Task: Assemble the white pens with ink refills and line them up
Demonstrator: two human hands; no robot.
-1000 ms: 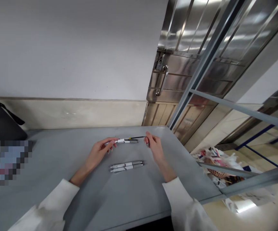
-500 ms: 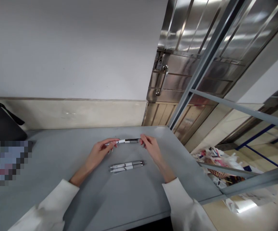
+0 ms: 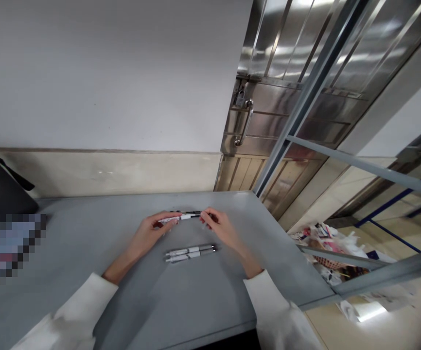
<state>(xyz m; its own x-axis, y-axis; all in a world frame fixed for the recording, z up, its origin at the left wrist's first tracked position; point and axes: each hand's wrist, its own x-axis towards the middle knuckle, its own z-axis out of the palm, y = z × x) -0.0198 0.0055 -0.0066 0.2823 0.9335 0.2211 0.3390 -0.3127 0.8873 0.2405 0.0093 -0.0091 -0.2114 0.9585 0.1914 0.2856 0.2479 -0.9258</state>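
Observation:
A white and black pen (image 3: 185,217) spans the gap between my hands, over the far part of the grey table (image 3: 123,301). My left hand (image 3: 155,225) is closed on its left end. Around the dark right end, my right hand (image 3: 218,224) pinches with thumb and fingers. A thin dark strip shows just behind this pen; whether it is a second pen I cannot tell. Nearer to me, two more white pens (image 3: 190,253) lie side by side on the tabletop, touching or almost touching.
At the left edge stands a black bag (image 3: 2,187) with a blurred-out flat item (image 3: 9,248) before it. The wall (image 3: 123,172) borders the table's back. Grey metal posts (image 3: 310,87) rise on the right, near bagged goods (image 3: 336,243) and a metal door (image 3: 265,107).
My right hand has come in to the left along the pen, closer to my left hand. The left hand has barely moved, and the two lying pens stay put.

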